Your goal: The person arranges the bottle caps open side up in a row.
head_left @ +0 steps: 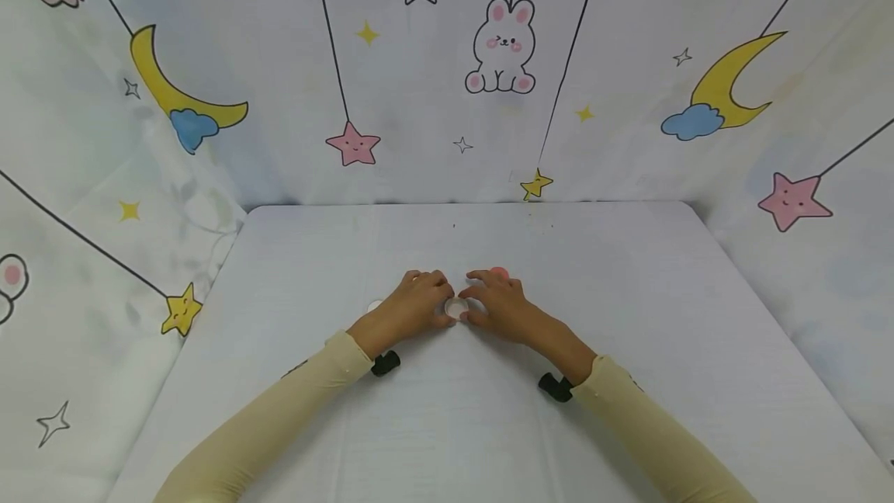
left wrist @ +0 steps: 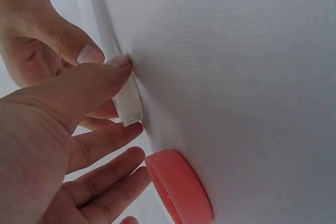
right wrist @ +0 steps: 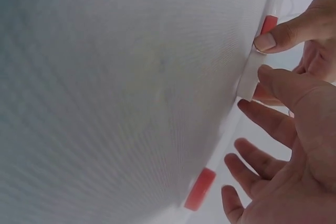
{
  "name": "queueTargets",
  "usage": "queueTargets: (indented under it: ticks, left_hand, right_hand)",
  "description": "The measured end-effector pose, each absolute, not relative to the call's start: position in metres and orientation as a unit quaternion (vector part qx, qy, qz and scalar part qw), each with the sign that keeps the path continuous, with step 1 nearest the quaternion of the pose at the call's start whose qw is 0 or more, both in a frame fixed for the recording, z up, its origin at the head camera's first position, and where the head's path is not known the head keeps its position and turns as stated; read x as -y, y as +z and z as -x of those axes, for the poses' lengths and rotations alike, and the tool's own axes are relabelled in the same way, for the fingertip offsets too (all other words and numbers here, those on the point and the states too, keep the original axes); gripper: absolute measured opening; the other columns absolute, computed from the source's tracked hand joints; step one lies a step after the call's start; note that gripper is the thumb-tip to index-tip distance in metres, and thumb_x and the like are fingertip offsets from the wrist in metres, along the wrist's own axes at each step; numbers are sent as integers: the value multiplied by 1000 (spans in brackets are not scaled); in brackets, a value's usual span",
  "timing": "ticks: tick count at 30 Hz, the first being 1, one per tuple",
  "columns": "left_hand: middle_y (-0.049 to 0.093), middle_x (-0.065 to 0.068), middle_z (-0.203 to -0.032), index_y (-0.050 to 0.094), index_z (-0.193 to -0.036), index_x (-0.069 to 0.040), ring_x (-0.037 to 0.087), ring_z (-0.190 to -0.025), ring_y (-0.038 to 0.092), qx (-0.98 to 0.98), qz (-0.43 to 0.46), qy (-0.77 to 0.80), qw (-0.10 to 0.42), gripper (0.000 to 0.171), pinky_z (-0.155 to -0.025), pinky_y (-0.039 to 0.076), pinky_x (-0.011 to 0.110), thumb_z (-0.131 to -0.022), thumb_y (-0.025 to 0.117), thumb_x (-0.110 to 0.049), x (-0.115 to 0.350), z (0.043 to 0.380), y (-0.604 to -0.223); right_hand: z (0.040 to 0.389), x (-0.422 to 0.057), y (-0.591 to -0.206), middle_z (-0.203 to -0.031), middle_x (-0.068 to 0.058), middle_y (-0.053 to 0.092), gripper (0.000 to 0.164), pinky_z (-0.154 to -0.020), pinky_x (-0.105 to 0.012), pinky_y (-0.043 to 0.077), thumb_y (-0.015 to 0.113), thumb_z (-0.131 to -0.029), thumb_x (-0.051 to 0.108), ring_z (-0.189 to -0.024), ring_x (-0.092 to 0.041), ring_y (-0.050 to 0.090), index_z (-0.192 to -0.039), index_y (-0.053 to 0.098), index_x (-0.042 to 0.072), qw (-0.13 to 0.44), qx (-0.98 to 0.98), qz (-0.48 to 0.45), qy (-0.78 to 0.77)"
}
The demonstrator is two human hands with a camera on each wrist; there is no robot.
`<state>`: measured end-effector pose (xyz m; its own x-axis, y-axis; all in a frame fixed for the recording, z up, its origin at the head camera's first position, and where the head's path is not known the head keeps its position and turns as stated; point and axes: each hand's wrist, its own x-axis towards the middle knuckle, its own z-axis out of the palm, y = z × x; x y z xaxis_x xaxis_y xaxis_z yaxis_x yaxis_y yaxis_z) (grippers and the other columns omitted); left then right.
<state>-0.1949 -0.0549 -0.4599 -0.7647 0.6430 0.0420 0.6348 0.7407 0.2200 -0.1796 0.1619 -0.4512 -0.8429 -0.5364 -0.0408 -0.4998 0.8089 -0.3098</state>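
A small white round cap [head_left: 456,309] stands between the two hands, its side bearing faint print in the left wrist view. The left hand [head_left: 417,305] holds its left side, thumb [left wrist: 118,66] at one edge and forefinger at the other. On the opposite side the right hand [head_left: 497,305] has thumb and forefinger at the cap's edge, the other fingers spread. Just beyond the right hand lies a red ribbed cap [head_left: 499,272], partly covered by its fingers. Low in the left wrist view, a red ribbed cap [left wrist: 181,187] sits beside the left hand's fingers.
A white round piece [head_left: 375,305] shows from behind the left wrist. White cloth covers the table [head_left: 447,425], and a printed curtain [head_left: 433,99] rises along its back and sides. In the right wrist view, red pieces [right wrist: 200,189] appear near and far.
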Motion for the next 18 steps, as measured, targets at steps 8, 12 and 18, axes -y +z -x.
queueTargets:
  ticks: [8, 12, 18]
  left_hand:
    - [65, 8, -129, 71, -126, -10, 28, -124, 63, -934, -339, 109, 29, 48, -115, 41, 54, -92, 83, -42, 61, 196, -457]
    - [63, 8, -131, 69, -131, -9, 28, -126, 61, -934, -335, 117, 30, 53, -116, 39, 52, -92, 83, -43, 63, 197, -453]
    - [63, 8, -132, 67, -134, -9, 26, -126, 60, -934, -334, 124, 34, 57, -116, 40, 53, -94, 80, -47, 60, 198, -447]
  right_hand:
    - [187, -166, -453, -157, -14, 50, 41, -105, -65, 41, 72, -102, 36, -146, -35, 47, -138, 69, 16, 58, -953, 249, -161]
    - [194, -172, -450, -154, -15, 52, 45, -102, -62, 43, 73, -102, 33, -141, -37, 51, -142, 66, 13, 42, -956, 233, -173]
    - [200, -182, -446, -153, -18, 52, 51, -104, -63, 43, 75, -100, 32, -140, -39, 51, -145, 64, 11, 34, -959, 210, -188]
